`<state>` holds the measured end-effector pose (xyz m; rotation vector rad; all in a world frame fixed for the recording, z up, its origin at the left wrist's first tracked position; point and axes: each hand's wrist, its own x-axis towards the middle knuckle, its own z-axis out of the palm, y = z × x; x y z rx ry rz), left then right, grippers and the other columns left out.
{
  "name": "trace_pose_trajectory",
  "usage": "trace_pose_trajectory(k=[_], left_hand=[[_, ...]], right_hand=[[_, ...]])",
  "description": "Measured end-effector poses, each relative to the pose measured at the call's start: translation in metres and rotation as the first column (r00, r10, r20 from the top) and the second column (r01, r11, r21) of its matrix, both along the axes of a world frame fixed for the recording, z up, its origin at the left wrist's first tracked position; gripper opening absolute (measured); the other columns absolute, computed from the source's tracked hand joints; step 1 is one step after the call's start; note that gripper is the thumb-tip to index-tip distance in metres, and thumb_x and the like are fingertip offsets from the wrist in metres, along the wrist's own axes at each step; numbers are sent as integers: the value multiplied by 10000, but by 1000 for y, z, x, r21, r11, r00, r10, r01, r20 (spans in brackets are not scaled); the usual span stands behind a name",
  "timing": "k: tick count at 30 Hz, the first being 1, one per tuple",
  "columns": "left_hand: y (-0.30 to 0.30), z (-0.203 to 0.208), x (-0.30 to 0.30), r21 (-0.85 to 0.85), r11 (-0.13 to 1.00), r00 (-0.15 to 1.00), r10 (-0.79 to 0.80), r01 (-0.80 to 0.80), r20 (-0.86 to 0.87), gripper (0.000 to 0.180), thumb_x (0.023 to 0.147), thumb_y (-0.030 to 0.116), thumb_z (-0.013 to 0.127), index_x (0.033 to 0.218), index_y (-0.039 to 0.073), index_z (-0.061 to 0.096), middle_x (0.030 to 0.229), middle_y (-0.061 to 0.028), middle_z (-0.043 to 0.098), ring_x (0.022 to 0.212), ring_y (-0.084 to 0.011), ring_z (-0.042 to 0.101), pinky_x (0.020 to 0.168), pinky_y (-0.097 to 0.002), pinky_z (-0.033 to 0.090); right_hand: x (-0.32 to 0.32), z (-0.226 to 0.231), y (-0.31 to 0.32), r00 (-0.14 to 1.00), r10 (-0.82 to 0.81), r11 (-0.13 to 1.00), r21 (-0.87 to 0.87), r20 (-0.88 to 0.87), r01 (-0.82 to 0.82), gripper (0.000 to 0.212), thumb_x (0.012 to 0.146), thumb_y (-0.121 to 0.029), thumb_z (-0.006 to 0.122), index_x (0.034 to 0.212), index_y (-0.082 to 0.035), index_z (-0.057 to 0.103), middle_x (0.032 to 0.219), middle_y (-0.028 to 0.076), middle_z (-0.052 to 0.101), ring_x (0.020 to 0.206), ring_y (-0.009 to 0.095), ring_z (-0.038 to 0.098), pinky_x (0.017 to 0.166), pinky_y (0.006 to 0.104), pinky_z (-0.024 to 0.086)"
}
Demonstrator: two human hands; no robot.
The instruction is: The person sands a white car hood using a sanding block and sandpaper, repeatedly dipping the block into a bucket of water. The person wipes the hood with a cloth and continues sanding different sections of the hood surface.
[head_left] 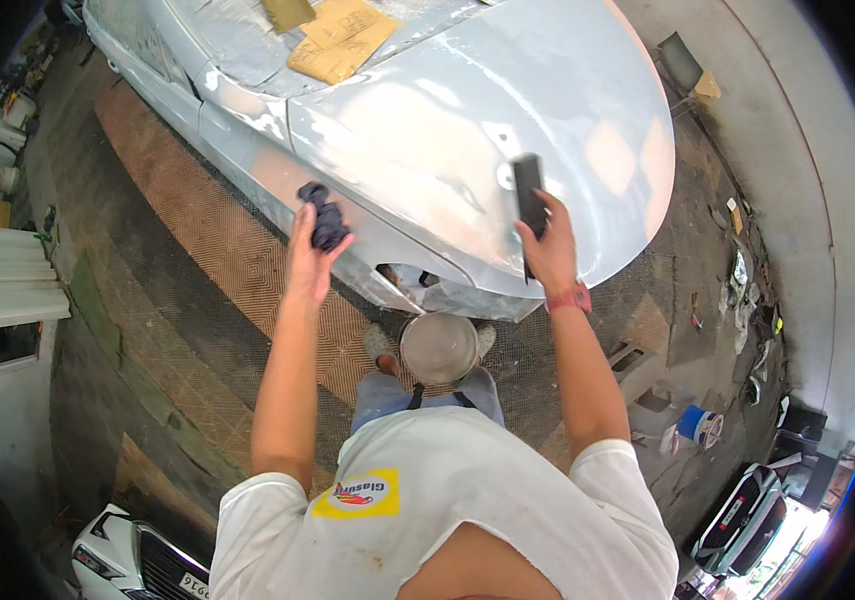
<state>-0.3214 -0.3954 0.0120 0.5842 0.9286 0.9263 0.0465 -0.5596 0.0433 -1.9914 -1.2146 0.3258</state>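
Observation:
A crumpled dark navy cloth [324, 217] is gripped in my left hand [307, 262], held up near the car's fender. My right hand [553, 248] is closed round a long black sanding block [526, 185] over the front of the car hood [397, 130]. Whether the block touches the hood I cannot tell. The hood is pale grey, with whitish and pinkish patches and a smeared wet-looking streak. The headlight opening [407, 283] in the front corner has no lamp in it. Below it, a round bucket [439, 348] with greyish contents stands between my feet.
Brown paper sheets [342, 45] lie toward the windshield. Patterned matting [217, 240] covers the floor by the car's side. To the right are a blue-and-white tub [699, 426], scattered scraps [740, 270] and a wall [797, 150]. A white car [137, 555] stands behind me at left.

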Motion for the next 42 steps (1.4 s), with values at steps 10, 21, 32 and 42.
trace_pose_trajectory(k=[10, 21, 32, 42], left_hand=[[-33, 60, 291, 273, 884, 912, -308, 380, -270, 1027, 1071, 638, 630, 1764, 22, 187, 1772, -277, 325, 1658, -362, 313, 1286, -583, 335], [-189, -65, 322, -68, 136, -103, 276, 988, -956, 865, 1121, 528, 504, 1766, 43, 193, 1850, -219, 89, 1709, -424, 75, 1365, -623, 106], [-67, -44, 269, -10, 543, -252, 374, 839, -893, 853, 1151, 593, 356, 1784, 74, 113, 1859, -186, 88, 1718, -378, 73, 1371, -610, 56], [94, -24, 168, 151, 723, -269, 430, 674, -862, 877, 1143, 598, 366, 1756, -2, 180, 1846, -204, 148, 1717, -340, 111, 1369, -608, 79]], right_hand=[[185, -85, -237, 687, -672, 738, -170, -275, 653, 654, 983, -204, 845, 1525, -48, 515, 1257, 157, 652, 1102, 234, 663, 948, 376, 557], [188, -39, -26, 991, 26, 997, 67, 128, -34, 555, 945, -186, 815, 1460, -117, 620, 1417, 168, 659, 1321, 408, 612, 1117, 494, 507], [196, -66, 123, 821, 26, 986, -149, 570, 72, 584, 1025, -318, 707, 1585, -276, 546, 1571, 62, 569, 1414, 326, 535, 1176, 549, 370], [192, -102, 126, 712, -46, 989, -71, 700, 134, 607, 1060, -315, 641, 1634, -208, 479, 1607, 150, 504, 1477, 348, 485, 1168, 566, 370]])
